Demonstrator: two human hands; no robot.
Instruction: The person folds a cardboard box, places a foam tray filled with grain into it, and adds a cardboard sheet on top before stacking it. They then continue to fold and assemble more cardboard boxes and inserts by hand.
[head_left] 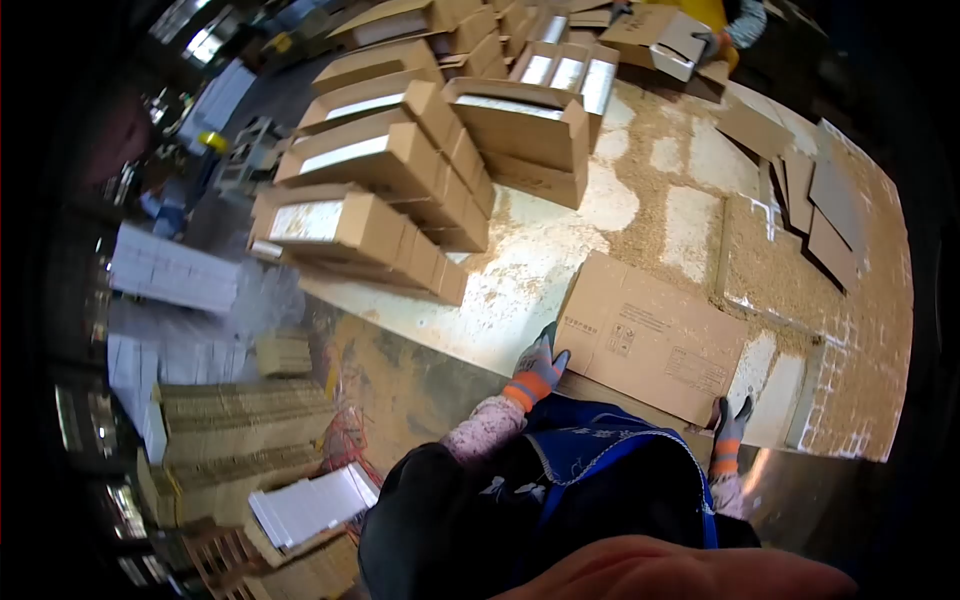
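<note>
Gripping the flat cardboard box (652,337) at the table (520,290) edge, my left hand (540,362) pinches its corner, my right hand (733,418) clasps its side, steadying it near stacked boxes (380,190).

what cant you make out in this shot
Head view only:
- Print on the flat carton: too small to read.
- Right hand: fingers hidden behind the carton's edge.
- Left hand: palm hidden, only the glove's back shows.
- Co-worker's hand: body cut off by the top edge.
</note>
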